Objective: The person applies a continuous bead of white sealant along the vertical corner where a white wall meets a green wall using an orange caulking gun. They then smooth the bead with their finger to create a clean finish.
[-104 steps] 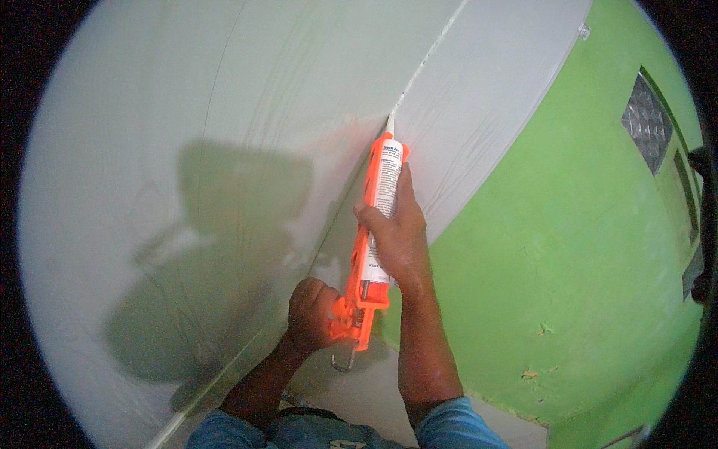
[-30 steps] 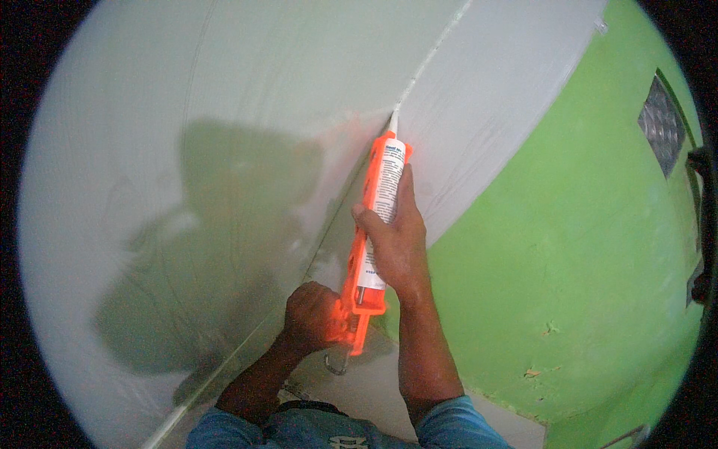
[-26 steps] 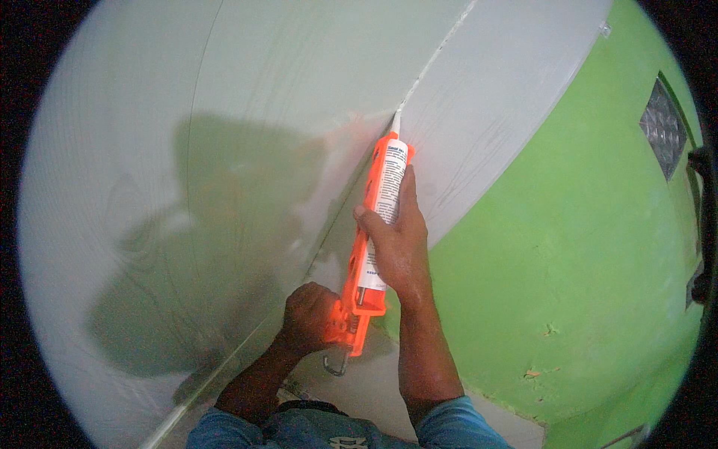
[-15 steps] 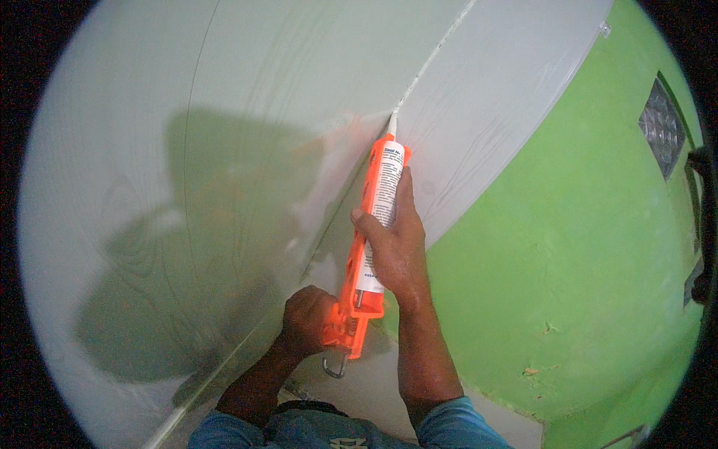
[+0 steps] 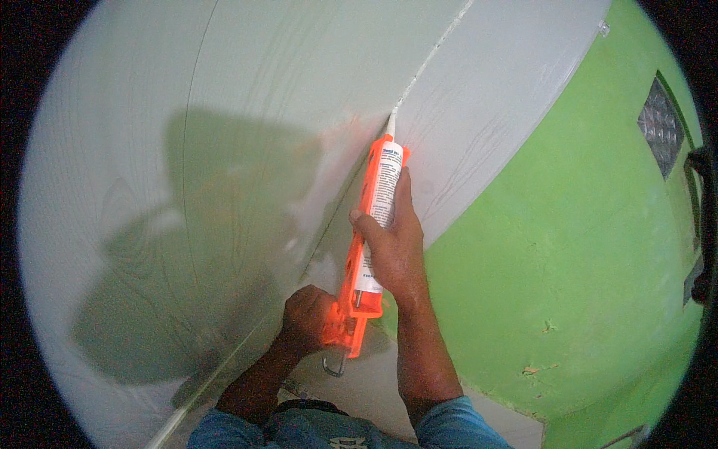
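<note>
An orange caulking gun (image 5: pixel 365 198) loaded with a white sealant tube (image 5: pixel 384 179) points up and away from me. My left hand (image 5: pixel 307 318) is closed around its handle and trigger at the near end, fingers partly hidden. Farther along, my right hand (image 5: pixel 396 243) grips the tube and frame, thumb across the top. The pale nozzle (image 5: pixel 392 123) tip touches the seam between two light grey panels. Beyond the tip runs a rough white bead (image 5: pixel 428 61) along that seam; on the near side the joint shows as a thin dark line. A bent metal rod end sticks out below the handle.
Grey panel (image 5: pixel 247 60) with faint wood-grain lines fills the left, darkened by my shadow. To the right curves a green wall (image 5: pixel 553 254) with chipped spots and a patterned glass block opening (image 5: pixel 663 129). A pale strip (image 5: pixel 176 419) lies at lower left.
Almost nothing differs. The nozzle tip and both hands have shifted very slightly toward me along the seam, with the same grip on the caulking gun.
</note>
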A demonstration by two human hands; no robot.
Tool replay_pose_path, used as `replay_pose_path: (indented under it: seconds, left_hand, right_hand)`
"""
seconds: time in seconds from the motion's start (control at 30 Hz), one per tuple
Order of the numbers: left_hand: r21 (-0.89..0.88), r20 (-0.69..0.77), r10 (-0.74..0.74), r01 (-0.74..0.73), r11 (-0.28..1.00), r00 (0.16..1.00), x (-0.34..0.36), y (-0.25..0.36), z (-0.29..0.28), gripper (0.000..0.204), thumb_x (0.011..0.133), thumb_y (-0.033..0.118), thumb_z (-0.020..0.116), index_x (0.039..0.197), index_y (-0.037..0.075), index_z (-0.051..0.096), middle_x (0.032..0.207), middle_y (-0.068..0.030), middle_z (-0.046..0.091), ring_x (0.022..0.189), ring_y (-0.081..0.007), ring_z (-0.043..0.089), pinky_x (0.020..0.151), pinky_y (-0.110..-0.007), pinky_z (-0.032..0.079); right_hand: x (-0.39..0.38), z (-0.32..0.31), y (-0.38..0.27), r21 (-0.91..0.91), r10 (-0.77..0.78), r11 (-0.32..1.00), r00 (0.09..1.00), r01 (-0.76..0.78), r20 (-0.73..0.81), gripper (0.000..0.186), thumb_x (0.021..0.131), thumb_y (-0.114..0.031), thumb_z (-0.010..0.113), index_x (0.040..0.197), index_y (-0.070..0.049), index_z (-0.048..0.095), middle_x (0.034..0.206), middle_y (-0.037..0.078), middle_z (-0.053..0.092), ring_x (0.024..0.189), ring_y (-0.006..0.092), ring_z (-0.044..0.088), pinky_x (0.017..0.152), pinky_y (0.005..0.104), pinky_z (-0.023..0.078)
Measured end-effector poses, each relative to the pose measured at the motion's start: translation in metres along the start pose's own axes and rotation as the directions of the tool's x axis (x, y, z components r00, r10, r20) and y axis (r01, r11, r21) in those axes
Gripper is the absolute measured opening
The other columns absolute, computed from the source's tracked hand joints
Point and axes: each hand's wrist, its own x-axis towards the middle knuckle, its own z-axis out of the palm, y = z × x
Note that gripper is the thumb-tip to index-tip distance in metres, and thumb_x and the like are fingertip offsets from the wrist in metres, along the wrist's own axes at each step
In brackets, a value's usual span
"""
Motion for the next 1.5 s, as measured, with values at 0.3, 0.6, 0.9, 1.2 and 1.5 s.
replay_pose_path:
  seconds: [0.3,0.6,0.9,1.2,1.5]
  left_hand:
    - [-0.004,-0.068,0.101,-0.101,0.995,0.993,0.016,0.000,-0.022,0.064,0.085,0.067,0.082,0.096,0.006,0.065,0.083,-0.0139,0.064,0.073,-0.0385,0.064,0.066,-0.052,0.052]
    - [-0.012,-0.050,0.084,-0.085,0.996,0.995,0.012,-0.011,-0.025,0.066,0.086,0.068,0.081,0.097,0.005,0.065,0.089,-0.0157,0.066,0.079,-0.0408,0.066,0.072,-0.055,0.053]
    - [-0.009,0.216,-0.151,0.157,0.988,0.965,0.021,0.006,-0.026,0.074,0.071,0.071,0.090,0.101,0.006,0.066,0.090,-0.0146,0.063,0.087,-0.0413,0.062,0.083,-0.055,0.050]
    - [-0.003,0.343,-0.047,0.051,0.999,0.938,0.020,-0.026,-0.033,0.081,0.070,0.073,0.088,0.110,0.005,0.067,0.106,-0.0184,0.061,0.098,-0.0435,0.060,0.092,-0.059,0.047]
    - [0.380,-0.038,0.356,-0.316,0.869,0.934,0.072,0.005,-0.055,0.041,0.084,0.042,0.088,0.121,0.027,0.076,0.136,-0.0077,0.069,0.133,-0.0357,0.062,0.113,-0.056,0.044]
  right_hand:
    - [0.004,0.005,-0.017,0.093,0.115,0.989,0.993,-0.117,0.020,0.104,0.095,-0.015,0.074,0.173,0.003,0.007,0.152,0.033,0.058,0.125,0.0365,0.068,0.109,0.0436,0.053]
    - [0.009,0.012,-0.018,0.170,0.135,0.976,0.990,-0.140,0.036,0.102,0.093,-0.014,0.075,0.174,0.002,0.014,0.158,0.026,0.054,0.126,0.0294,0.065,0.112,0.0406,0.050]
    - [0.027,0.010,-0.019,-0.025,0.149,0.989,0.987,-0.147,0.058,0.107,0.096,-0.025,0.077,0.173,0.002,0.008,0.142,0.034,0.066,0.118,0.0391,0.074,0.105,0.0458,0.056]
    - [0.018,0.023,0.010,-0.019,-0.106,0.994,0.994,0.105,-0.033,0.111,0.089,-0.019,0.081,0.173,0.003,0.011,0.166,0.028,0.043,0.144,0.0368,0.054,0.121,0.0468,0.044]
    - [-0.044,-0.055,0.010,0.676,0.090,0.723,0.951,0.141,-0.295,0.101,0.084,-0.020,0.080,0.166,0.001,0.026,0.139,0.023,0.062,0.117,0.0332,0.071,0.101,0.0493,0.061]
